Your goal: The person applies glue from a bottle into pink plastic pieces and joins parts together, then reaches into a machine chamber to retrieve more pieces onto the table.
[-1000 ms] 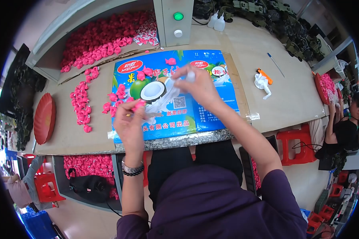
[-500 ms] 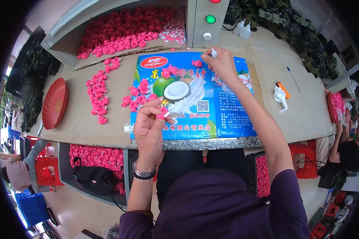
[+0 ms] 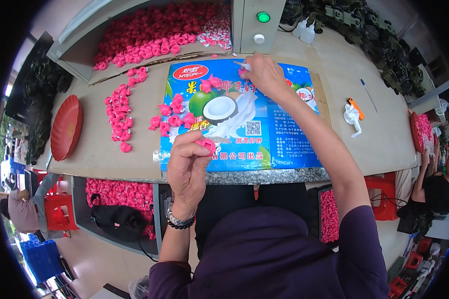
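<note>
Near the front edge of the blue printed cardboard (image 3: 289,134), my left hand (image 3: 187,169) is closed on a pink piece (image 3: 208,145), with its round hollow side showing. My right hand (image 3: 265,74) is over the back of the cardboard, its fingers wrapped round a small white bottle with a thin tip (image 3: 244,65) that points left. A pink piece lies beneath that tip, partly hidden by the hand. Several more pink pieces (image 3: 174,120) lie on the cardboard's left part. Farther left, a long group of pink pieces (image 3: 118,112) rests on the table.
A red tray (image 3: 67,128) lies at the table's left. Behind is a bin of pink pieces (image 3: 149,30) beside a post with a green button (image 3: 263,18). White bottles (image 3: 307,34), an orange-and-white object (image 3: 352,115) and a pen (image 3: 369,94) are at right. Another person (image 3: 436,192) sits far right.
Since the earliest frame, the view has shifted. From half a second ago, my right hand has moved left and the bottle's tip has swung leftward. The piece in my left hand has turned, showing its hollow side.
</note>
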A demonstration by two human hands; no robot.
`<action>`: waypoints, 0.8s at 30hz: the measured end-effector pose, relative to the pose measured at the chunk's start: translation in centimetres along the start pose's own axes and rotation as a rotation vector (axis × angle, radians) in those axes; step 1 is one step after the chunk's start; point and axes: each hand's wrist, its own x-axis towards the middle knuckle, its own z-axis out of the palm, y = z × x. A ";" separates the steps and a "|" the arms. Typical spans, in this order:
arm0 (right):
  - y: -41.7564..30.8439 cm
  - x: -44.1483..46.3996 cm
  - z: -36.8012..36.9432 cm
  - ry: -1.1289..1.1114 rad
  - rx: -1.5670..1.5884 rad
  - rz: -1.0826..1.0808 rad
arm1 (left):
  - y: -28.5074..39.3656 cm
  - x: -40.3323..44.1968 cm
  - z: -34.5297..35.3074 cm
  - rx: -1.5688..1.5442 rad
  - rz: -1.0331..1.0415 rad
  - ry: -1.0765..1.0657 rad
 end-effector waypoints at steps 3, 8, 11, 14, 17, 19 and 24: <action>-0.4 -0.6 -0.2 0.021 -0.029 0.003 | -0.3 -0.2 0.1 -0.213 -0.084 0.050; -1.0 -2.7 -2.4 -0.021 0.096 0.033 | -1.7 1.3 -0.9 0.140 -0.117 0.229; -2.2 -5.2 -4.3 -0.007 0.343 -0.049 | -1.3 3.3 -0.7 0.353 -0.056 0.340; -3.4 -8.1 -5.4 0.047 0.558 -0.109 | -0.5 3.8 0.2 0.685 0.012 0.266; -4.9 -10.6 -6.7 0.072 0.720 -0.056 | 0.3 3.3 2.5 0.419 -0.169 0.134; -5.4 -11.9 -7.5 0.025 0.694 -0.089 | 0.6 2.7 4.2 -0.018 -0.389 0.037; -5.1 -14.4 -7.0 0.181 0.538 -0.324 | 1.7 1.7 6.4 -0.531 -0.662 -0.127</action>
